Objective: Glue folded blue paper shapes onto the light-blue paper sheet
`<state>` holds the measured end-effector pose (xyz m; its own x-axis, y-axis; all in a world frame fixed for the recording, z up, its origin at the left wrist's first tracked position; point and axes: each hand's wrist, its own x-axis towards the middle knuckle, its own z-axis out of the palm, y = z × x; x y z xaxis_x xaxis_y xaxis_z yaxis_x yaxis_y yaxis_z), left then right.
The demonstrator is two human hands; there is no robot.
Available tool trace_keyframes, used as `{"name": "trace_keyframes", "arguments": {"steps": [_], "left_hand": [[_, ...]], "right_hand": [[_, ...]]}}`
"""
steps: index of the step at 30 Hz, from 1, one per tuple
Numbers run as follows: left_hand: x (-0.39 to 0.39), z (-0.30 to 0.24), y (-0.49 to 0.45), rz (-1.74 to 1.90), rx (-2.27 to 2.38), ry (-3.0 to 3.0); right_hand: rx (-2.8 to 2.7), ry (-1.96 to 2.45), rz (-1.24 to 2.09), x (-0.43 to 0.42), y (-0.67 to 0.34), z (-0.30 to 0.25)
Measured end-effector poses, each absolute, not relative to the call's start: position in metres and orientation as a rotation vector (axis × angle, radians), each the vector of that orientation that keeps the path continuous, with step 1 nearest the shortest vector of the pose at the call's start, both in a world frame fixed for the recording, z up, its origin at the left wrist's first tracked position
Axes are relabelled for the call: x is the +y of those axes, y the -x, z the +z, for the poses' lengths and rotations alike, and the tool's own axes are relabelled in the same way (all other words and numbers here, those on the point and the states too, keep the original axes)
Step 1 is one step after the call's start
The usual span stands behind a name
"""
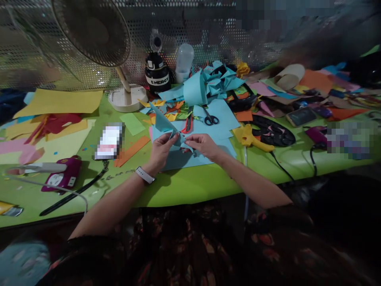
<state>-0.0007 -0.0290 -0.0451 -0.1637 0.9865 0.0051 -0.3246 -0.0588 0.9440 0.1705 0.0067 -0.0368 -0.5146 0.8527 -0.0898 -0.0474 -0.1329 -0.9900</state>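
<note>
Dark flowered clothing (190,246) fills the foreground below a folded light-blue paper (162,122). The left hand (160,151) pinches this paper between thumb and fingers, its pointed flap rising beyond them; the right hand (204,146) pinches its right end. Beneath lie blue sheets (193,161); beyond, dark scissors (210,118); rightward, a yellow glue gun (251,138).

My green table (193,186) spans the frame; on it I have a fan (98,35) upper left, a phone (108,141) left of centre and blue sheets (224,147) centrally.
</note>
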Motion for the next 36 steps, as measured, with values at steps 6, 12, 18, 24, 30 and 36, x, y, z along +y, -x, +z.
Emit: {"name": "trace_keyframes", "arguments": {"steps": [6, 12, 18, 24, 30, 36], "left_hand": [[-0.031, -0.048, -0.001, 1.529, 1.068, -0.913], [-0.032, -0.047, -0.003, 1.551, 1.081, -0.931], [-0.033, -0.048, -0.005, 1.568, 1.11, -0.907], [-0.033, -0.047, -0.006, 1.586, 1.124, -0.923], [-0.032, -0.045, 0.005, 1.525, 1.079, -0.839], [-0.034, -0.038, 0.004, 1.428, 1.025, -0.695]], "right_hand": [[-1.556, 0.863, 1.681, 0.008, -0.168, -0.042], [-1.69, 0.881, 1.538, 0.006, -0.17, -0.043], [-1.844, 0.98, 1.274, 0.007, -0.172, -0.049], [-1.613, 1.055, 1.466, 0.007, -0.169, -0.046], [-1.609, 0.858, 1.401, 0.01, -0.178, -0.033], [-1.891, 0.632, 1.231, 0.012, -0.181, -0.035]]}}
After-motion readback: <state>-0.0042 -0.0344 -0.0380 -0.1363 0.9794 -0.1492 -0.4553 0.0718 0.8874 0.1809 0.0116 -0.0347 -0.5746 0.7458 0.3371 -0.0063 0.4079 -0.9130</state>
